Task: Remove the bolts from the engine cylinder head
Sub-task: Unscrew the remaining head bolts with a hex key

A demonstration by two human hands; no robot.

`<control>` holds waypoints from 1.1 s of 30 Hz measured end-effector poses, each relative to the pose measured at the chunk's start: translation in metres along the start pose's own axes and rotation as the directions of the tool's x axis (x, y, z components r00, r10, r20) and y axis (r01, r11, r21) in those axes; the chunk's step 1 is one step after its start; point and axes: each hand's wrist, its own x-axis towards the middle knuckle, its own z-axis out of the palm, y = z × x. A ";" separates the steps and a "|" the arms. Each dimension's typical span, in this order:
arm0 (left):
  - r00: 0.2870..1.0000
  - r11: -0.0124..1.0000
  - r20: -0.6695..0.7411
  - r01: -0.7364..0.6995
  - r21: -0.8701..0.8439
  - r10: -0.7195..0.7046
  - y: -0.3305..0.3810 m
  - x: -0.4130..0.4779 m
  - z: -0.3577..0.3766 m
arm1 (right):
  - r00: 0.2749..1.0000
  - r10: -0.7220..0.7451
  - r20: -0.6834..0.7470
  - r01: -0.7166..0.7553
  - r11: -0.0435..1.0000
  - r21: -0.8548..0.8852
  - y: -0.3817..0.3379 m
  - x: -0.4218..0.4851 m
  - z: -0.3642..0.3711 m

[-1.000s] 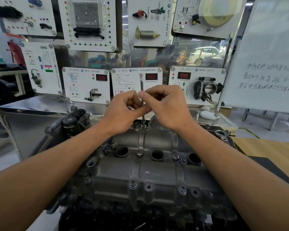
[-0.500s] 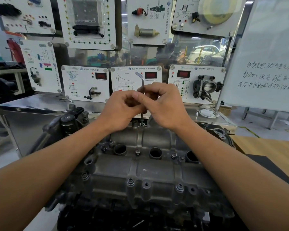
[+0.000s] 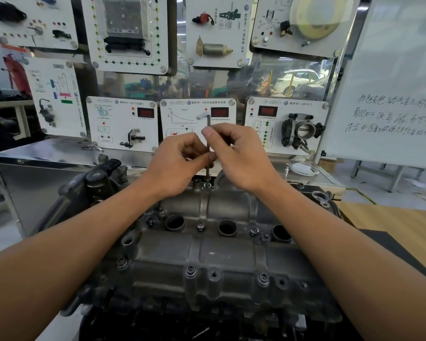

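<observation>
Hex key [image 3: 208,122] upright, tip seated in the bolt [image 3: 207,185] on the far edge of the cylinder head [image 3: 207,254]; its short arm points left now, a second ago it was out of sight; my left hand [image 3: 180,163] pinches the shaft low and my right hand [image 3: 241,158] pinches it higher, as before; my fingers hide the shaft's middle. Nearer me, a centre-row bolt [image 3: 200,226] stands between two plug wells [image 3: 175,222]; throttle body [image 3: 303,130] and whiteboard [image 3: 391,94] behind.
</observation>
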 end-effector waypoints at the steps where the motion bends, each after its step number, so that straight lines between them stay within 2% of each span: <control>1: 1.000 1.000 -0.011 -0.014 0.009 0.014 0.000 0.001 0.000 | 0.999 0.000 -0.035 0.001 1.000 0.024 0.000 0.000 0.000; 5: 1.000 0.998 -0.014 -0.012 0.069 0.013 0.000 0.003 0.002 | 0.993 0.000 -0.114 0.005 0.999 0.041 -0.001 0.001 0.003; 7: 1.000 0.999 -0.001 -0.005 0.051 0.005 -0.003 0.003 0.001 | 0.997 -0.028 -0.075 0.029 0.999 0.019 -0.003 0.000 0.002; 10: 0.994 1.000 0.108 0.001 -0.026 0.002 -0.002 0.001 -0.002 | 0.999 -0.054 0.009 0.054 0.998 -0.045 -0.004 -0.001 0.000; 12: 0.992 1.000 0.123 -0.020 -0.003 0.020 -0.002 -0.001 -0.002 | 0.999 -0.035 0.027 0.036 0.998 -0.051 -0.004 -0.001 0.000; 17: 0.999 0.998 0.000 -0.033 0.053 0.033 0.002 0.001 0.001 | 0.996 -0.006 -0.091 0.007 1.000 0.012 -0.004 0.001 0.001; 20: 0.999 0.997 -0.045 0.006 0.081 -0.002 0.002 0.002 0.003 | 0.997 -0.006 -0.081 0.008 1.000 0.016 -0.005 0.001 0.003; 23: 1.000 0.999 0.028 -0.003 0.037 0.002 0.001 0.002 -0.001 | 1.000 -0.021 -0.007 0.021 0.999 -0.044 -0.005 0.001 0.003; 26: 0.992 1.000 0.129 -0.011 -0.010 0.012 0.001 0.001 -0.005 | 0.999 0.008 0.037 -0.008 1.000 -0.017 -0.001 0.001 -0.002; 30: 1.000 0.999 0.014 0.013 0.045 -0.013 0.007 0.001 -0.003 | 1.000 -0.029 -0.008 0.029 0.999 -0.021 -0.006 0.001 -0.005; 33: 0.997 0.984 -0.054 0.057 0.168 -0.049 0.012 0.005 -0.003 | 0.999 -0.031 0.013 0.032 0.996 -0.084 -0.011 0.006 -0.003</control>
